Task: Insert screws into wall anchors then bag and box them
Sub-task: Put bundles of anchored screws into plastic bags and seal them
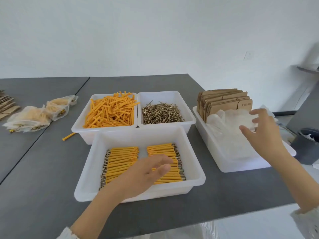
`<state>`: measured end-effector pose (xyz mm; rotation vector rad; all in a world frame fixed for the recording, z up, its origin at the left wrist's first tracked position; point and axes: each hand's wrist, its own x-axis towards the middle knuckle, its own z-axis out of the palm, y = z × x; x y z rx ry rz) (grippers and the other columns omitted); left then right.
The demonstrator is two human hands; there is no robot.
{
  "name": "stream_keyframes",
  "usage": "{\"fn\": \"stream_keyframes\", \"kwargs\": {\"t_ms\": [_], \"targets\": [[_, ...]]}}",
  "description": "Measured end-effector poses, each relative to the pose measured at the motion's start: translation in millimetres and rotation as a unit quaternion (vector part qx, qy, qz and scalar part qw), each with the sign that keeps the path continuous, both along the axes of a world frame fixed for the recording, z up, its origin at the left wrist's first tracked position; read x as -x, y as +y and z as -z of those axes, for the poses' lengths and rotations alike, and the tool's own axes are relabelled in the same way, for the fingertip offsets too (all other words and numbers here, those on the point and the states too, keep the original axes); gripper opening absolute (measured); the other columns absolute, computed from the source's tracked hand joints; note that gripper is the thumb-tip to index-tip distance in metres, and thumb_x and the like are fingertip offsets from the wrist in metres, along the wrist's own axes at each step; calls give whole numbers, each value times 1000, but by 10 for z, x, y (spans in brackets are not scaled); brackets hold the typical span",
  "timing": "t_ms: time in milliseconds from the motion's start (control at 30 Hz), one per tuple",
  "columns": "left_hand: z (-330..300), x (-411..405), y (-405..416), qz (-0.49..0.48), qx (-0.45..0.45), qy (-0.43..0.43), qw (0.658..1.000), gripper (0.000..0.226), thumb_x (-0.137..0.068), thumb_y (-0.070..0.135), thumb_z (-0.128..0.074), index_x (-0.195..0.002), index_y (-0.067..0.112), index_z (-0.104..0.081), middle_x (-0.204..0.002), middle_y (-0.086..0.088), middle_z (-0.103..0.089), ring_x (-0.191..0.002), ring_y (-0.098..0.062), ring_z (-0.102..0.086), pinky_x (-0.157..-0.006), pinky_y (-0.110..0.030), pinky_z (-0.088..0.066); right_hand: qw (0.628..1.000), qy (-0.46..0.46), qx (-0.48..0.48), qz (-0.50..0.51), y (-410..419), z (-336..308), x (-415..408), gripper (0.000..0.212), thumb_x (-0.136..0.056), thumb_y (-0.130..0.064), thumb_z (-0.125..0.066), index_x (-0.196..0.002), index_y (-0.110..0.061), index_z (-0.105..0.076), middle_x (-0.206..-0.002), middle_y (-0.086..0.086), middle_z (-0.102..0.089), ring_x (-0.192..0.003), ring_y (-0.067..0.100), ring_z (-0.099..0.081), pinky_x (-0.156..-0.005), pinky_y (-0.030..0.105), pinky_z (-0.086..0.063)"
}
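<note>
Right hand (259,130), fingers spread, reaches bags (229,123); left hand (148,173) relaxed over anchors (124,157). Peel single bag cleanly.

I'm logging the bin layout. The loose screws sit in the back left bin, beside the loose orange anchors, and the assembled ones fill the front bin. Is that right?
Not quite. The head view shows the loose screws in the back right bin; the loose orange anchors are beside them in the back left bin. The assembled ones do fill the front bin.
</note>
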<state>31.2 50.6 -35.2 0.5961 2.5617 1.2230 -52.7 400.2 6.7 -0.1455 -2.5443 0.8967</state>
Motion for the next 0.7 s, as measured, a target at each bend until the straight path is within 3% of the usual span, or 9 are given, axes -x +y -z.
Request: {"fn": "stream_keyframes", "kwargs": {"t_ms": [100, 200, 300, 367, 467, 567, 700], "targets": [[-87, 64, -65, -35, -44, 6, 998, 47, -90, 73, -38, -125, 49, -57, -121, 37, -59, -116, 10, -54, -95, -18, -44, 999, -12, 41, 7, 34, -160, -21, 9, -92, -20, -61, -102, -20, -61, -99, 0, -67, -86, 19, -62, -65, 30, -43], [-211, 125, -95, -46, -75, 18, 996, 46, -85, 81, -40, -120, 55, -57, -120, 31, -63, -116, 6, -58, -99, -29, -48, 991, 121, 50, 16, 19, -383, -122, 15, -94, -12, -53, -90, -17, -66, -92, -3, -68, -85, 14, -61, -72, 19, -42], [-315, 186, -104, -44, -104, 32, 993, 44, -86, 78, -43, -119, 53, -59, -122, 24, -64, -117, 1, -59, -102, -38, -49, 958, 257, 129, -3, -61, -712, -285, 21, -89, -10, -45, -88, -10, -67, -88, -1, -66, -79, 1, -57, -71, 9, -41], [-391, 215, -88, -38, -123, 37, 991, 44, -86, 77, -44, -118, 51, -61, -123, 23, -64, -119, 0, -58, -104, -41, -48, 928, 312, 201, -43, -134, -891, -389, 25, -85, -11, -42, -84, -12, -67, -83, -6, -65, -81, 3, -57, -70, 11, -42], [-520, 240, -30, -31, -177, 36, 983, 50, -86, 77, -43, -118, 45, -65, -124, 17, -65, -121, -6, -59, -106, -43, -46, 877, 368, 289, -114, -345, -1038, -531, 31, -82, -8, -41, -76, -23, -66, -79, 0, -67, -84, 17, -60, -79, 26, -44], [-654, 246, 2, -22, -241, -11, 970, 60, -83, 79, -38, -121, 41, -65, -126, 13, -65, -120, -9, -61, -98, -39, -49, 858, 386, 282, -189, -650, -964, -604, 31, -81, 1, -39, -76, -16, -64, -80, 5, -66, -86, 29, -59, -84, 34, -44], [-798, 200, 22, -27, -335, -163, 928, 94, -55, 94, -49, -124, 33, -63, -120, 1, -71, -111, -21, -68, -79, -36, -56, 853, 365, 247, -280, -1100, -614, -660, 23, -85, -1, -42, -78, -13, -61, -84, 12, -63, -87, 33, -57, -85, 35, -43]]}}
